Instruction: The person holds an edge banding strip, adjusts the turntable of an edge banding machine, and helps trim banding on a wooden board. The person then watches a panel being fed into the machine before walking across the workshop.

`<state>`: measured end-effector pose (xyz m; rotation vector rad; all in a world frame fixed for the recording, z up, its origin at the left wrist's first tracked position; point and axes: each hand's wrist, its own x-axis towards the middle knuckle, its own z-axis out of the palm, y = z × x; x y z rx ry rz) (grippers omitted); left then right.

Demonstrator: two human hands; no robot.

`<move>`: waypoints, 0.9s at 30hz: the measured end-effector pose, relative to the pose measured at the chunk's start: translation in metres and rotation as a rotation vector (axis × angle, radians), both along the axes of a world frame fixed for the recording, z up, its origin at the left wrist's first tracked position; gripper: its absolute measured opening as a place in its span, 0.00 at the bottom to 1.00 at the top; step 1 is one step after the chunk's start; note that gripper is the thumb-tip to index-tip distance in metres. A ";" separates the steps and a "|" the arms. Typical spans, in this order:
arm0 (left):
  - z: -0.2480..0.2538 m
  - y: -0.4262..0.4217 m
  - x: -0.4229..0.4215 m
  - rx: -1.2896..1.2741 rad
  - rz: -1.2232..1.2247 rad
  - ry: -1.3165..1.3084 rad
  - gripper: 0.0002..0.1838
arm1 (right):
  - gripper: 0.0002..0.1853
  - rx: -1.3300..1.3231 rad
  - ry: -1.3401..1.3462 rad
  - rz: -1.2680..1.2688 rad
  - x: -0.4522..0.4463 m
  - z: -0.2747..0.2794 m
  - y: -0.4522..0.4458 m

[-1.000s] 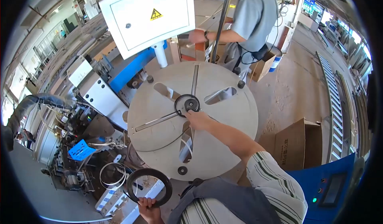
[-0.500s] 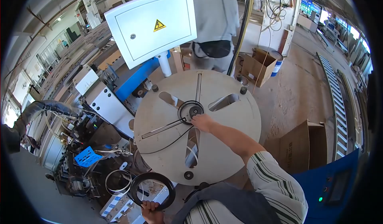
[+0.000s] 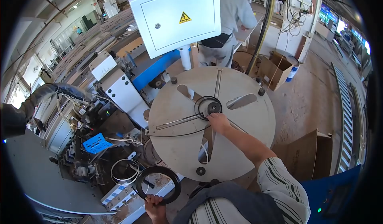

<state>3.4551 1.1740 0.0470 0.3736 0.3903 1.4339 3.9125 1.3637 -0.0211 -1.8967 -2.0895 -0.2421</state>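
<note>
Head view, read as a clock face centred on the black hub (image 3: 214, 107) of the round turntable (image 3: 175, 149), with 12 at the top. The right hand (image 3: 219, 122) is just below the hub, towards 6 o'clock, its fingers bent in at the hub's near edge; whether they pinch something or merely touch it, I cannot tell. The forearm runs out between 4 and 5. A thin black coil (image 3: 196, 107) lies around the hub, and a slim black strip (image 3: 179, 136) trails from it across the turntable, reaching the rim between 8 and 9.

At 7 o'clock, off the turntable, the left hand (image 3: 155, 204) grasps a thick black ring (image 3: 176, 184) by its lower edge, fingers curled around it. A thin white hoop (image 3: 112, 174) sits just to the ring's left. A blue perforated bracket (image 3: 97, 143) is between 8 and 9.

The white electrical cabinet (image 3: 175, 28), marked with a yellow warning triangle (image 3: 185, 18), stands at 11. A co-worker in grey (image 3: 235, 8) is just past 12. Cardboard boxes stand at 2 (image 3: 275, 70) and 4 (image 3: 297, 154).
</note>
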 end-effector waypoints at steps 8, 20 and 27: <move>-0.035 0.020 0.012 0.057 -0.174 -0.050 0.08 | 0.06 0.249 0.066 -0.004 0.002 -0.011 -0.014; -0.045 -0.006 0.248 0.060 -0.394 -0.093 0.10 | 0.09 -0.221 0.851 0.001 0.104 -0.002 -0.216; -0.038 -0.023 0.430 -0.161 -0.544 -0.156 0.07 | 0.07 -0.092 0.874 -0.300 0.291 -0.004 -0.348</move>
